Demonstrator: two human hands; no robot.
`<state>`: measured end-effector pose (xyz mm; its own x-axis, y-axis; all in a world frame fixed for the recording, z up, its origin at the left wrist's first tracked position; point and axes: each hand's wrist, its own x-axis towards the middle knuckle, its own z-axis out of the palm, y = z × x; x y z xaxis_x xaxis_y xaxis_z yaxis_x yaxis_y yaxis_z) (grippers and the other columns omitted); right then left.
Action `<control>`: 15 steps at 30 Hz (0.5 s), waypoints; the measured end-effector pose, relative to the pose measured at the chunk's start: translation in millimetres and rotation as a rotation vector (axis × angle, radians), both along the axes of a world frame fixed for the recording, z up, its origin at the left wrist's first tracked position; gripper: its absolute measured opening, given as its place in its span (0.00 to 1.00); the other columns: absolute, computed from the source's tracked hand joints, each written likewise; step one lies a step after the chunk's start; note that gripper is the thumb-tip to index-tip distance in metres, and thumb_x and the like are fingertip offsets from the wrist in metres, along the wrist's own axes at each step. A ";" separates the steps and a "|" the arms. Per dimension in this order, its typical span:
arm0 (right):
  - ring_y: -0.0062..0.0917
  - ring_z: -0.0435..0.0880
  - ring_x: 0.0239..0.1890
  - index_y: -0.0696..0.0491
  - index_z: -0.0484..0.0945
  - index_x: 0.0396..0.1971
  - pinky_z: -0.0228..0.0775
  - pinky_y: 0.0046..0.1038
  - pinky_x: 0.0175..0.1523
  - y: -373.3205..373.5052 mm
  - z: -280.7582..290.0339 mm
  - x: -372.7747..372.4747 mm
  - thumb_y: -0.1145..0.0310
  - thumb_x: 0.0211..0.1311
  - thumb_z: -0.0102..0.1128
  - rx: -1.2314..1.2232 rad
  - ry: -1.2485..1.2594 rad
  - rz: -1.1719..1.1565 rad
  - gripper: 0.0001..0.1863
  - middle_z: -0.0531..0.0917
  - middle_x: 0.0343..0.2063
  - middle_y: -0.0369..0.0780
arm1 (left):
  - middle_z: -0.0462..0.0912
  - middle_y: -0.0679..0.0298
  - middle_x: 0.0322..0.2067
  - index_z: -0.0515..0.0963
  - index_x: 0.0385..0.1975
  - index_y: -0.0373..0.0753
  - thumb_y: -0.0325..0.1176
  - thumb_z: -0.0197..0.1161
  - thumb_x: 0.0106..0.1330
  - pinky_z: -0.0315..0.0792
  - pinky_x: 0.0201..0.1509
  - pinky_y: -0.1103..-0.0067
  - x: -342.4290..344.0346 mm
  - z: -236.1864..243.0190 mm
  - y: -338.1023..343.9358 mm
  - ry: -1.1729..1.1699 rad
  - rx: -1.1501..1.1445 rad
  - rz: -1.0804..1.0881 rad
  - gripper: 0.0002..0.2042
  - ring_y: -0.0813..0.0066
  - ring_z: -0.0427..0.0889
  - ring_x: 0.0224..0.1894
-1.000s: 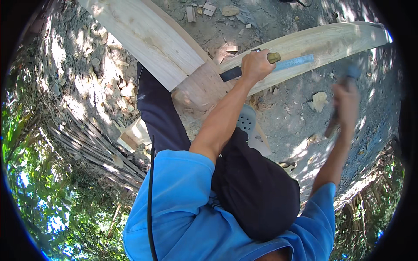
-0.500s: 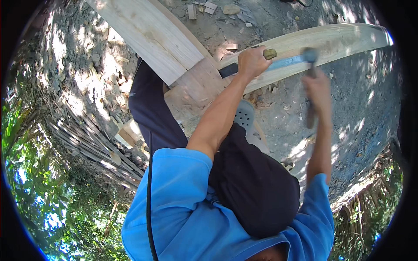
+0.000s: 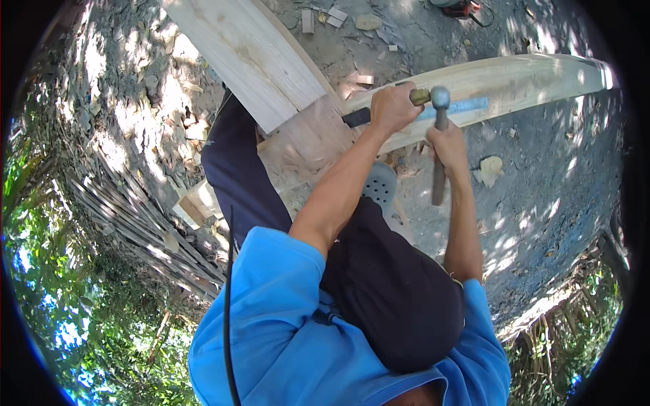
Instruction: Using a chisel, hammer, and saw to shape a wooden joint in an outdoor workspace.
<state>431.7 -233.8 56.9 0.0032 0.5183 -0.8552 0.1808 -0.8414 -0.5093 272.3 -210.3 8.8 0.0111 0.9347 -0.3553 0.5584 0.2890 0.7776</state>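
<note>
My left hand [image 3: 395,108] is closed around a chisel, whose yellowish-brown handle end [image 3: 420,97] sticks out to the right of the fist. My fingers hide most of it. In my right hand [image 3: 448,145] is a hammer [image 3: 439,179], its rounded grey head against or just beside the handle end. Under both hands lies a long, pale, curved timber [image 3: 535,71], meeting a wide plank [image 3: 237,54] at a joint block [image 3: 315,135]. A bluish flat strip [image 3: 470,106] rests on the timber. Left of my fist shows a dark flat piece [image 3: 357,117]; I cannot tell what it belongs to.
Wood offcuts [image 3: 332,17] and a reddish power tool [image 3: 464,9] lie on the ground at the far side. Thin sticks [image 3: 139,220] are piled at left. My grey perforated shoe [image 3: 380,184] stands near the joint. A black cord [image 3: 228,318] hangs by my left sleeve.
My right hand has swung the hammer leftward, bringing its head to the chisel's handle end. My left hand keeps its grip on the chisel. The view has shifted slightly.
</note>
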 end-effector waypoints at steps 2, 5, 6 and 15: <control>0.16 0.68 0.13 0.54 0.71 0.31 0.62 0.24 0.19 11.2 44.6 11.9 0.72 0.55 0.58 0.202 -0.280 0.272 0.06 0.71 0.16 0.31 | 0.84 0.51 0.26 0.82 0.31 0.40 0.43 0.70 0.48 0.76 0.37 0.61 -8.2 2.9 4.2 0.018 0.049 0.024 0.15 0.50 0.84 0.32; 0.15 0.67 0.14 0.54 0.70 0.33 0.60 0.21 0.18 26.7 65.5 63.3 0.74 0.57 0.58 0.266 -0.314 0.018 0.07 0.70 0.16 0.31 | 0.84 0.54 0.25 0.82 0.32 0.42 0.44 0.69 0.48 0.76 0.36 0.62 -14.9 5.0 4.5 0.039 0.007 0.028 0.15 0.51 0.84 0.31; 0.15 0.67 0.14 0.53 0.70 0.34 0.61 0.21 0.19 29.3 78.4 79.0 0.74 0.57 0.59 0.288 -0.320 -0.099 0.07 0.69 0.17 0.31 | 0.83 0.55 0.23 0.81 0.29 0.42 0.43 0.70 0.48 0.76 0.33 0.65 -12.2 9.0 0.0 0.026 0.070 0.019 0.14 0.53 0.84 0.28; 0.17 0.66 0.14 0.52 0.68 0.33 0.61 0.21 0.19 4.6 95.1 62.9 0.76 0.59 0.58 0.346 -0.146 -0.481 0.07 0.69 0.18 0.33 | 0.80 0.58 0.18 0.78 0.23 0.43 0.42 0.72 0.47 0.75 0.29 0.68 -10.6 37.2 -2.0 -0.097 0.283 -0.082 0.13 0.57 0.82 0.23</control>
